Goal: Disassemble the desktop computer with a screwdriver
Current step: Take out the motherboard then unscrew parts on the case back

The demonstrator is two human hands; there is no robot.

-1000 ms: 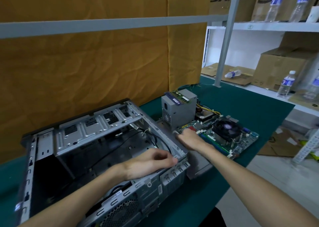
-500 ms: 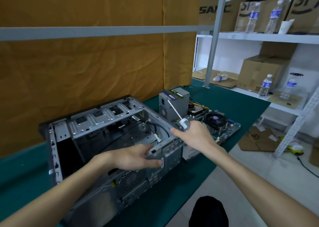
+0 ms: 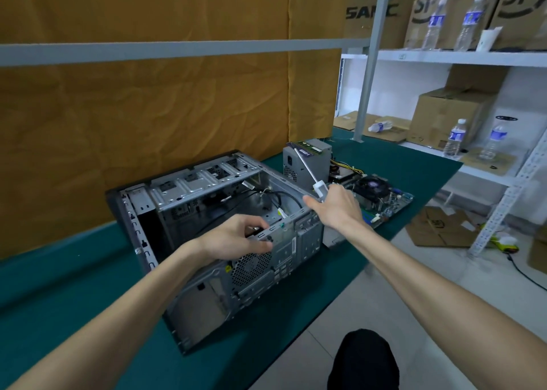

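While the right hand (image 3: 337, 209) curls around the white handle of a screwdriver (image 3: 310, 176), the tool's shaft slants up and to the far left, its tip in front of the grey power supply unit (image 3: 305, 164). Thumb extended leftward, just above the far-right top edge of the computer case (image 3: 225, 235). Left hand (image 3: 233, 240): fingers curled over the near top rim of the case's rear panel, fingertips inside the rim, gripping the metal edge.

Computer case: grey steel, side panel off, open side facing up, resting on the green mat (image 3: 59, 286) at centre. Rear panel, with round fan grille and port cut-outs, faces near and right. Black cables (image 3: 266, 197) loop inside the emptied interior; drive-bay frame runs along the far side.

Power supply unit: stands on the mat just beyond the case's far-right corner, with a green memory stick (image 3: 307, 148) lying on its top. Motherboard (image 3: 381, 203): lies flat on the mat to the right of the power supply, black cooler fan on top, partly hidden behind the right hand.

Surroundings: orange-brown paper backdrop (image 3: 148, 108) along the far left; white metal shelving (image 3: 461, 58) at far right holding cardboard boxes (image 3: 453, 117) and water bottles (image 3: 455, 138); flattened cardboard (image 3: 441, 226) on the tiled floor.
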